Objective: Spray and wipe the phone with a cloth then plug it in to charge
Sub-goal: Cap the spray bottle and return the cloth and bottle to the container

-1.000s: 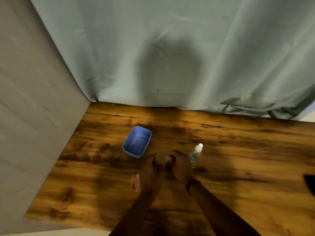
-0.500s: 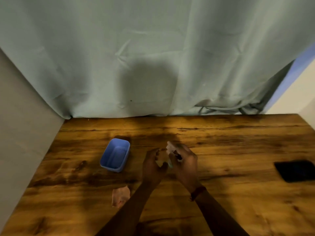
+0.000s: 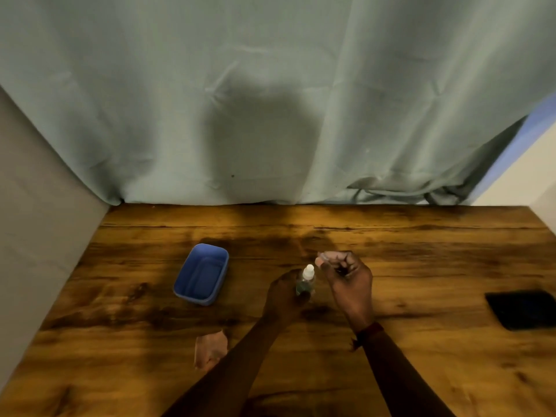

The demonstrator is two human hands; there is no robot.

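- Phone (image 3: 523, 310) lies flat and dark on the table (image 3: 421, 266), at 3 o'clock from the hands. It is near the right edge, well apart from them, and nothing touches it.
- Left hand (image 3: 281, 297) grips the bottle (image 3: 305, 284) round its lower body and holds it upright, with the white nozzle bare on top.
- Right hand (image 3: 349, 281) is just beside the bottle at about 1 o'clock. Its fingers are curled in, pinching a small pale piece at the tips. I take this for the cap (image 3: 323, 257), though it is too small to be sure.
- The two hands are near each other but not joined.
- Cloth (image 3: 210, 350) lies crumpled at 7 o'clock from the hands, close by the left forearm, and neither hand is on it.
- Blue tub (image 3: 201, 278) sits at 9 o'clock, apart from the bottle.
- Step in hand, as I judge it: getting the spray ready. The phone does not look sprayed or wiped yet, so the task is at an early stage.
- The next move calls for putting the cap down to free the right hand.
- Then bottle and phone must be brought together, either by carrying the bottle out to 3 o'clock or by drawing the phone in.
- The nozzle should aim at the screen and give only a light mist, and the cloth is then fetched from 7 o'clock.
- No cable or charger shows, so the plugging step will need one found.
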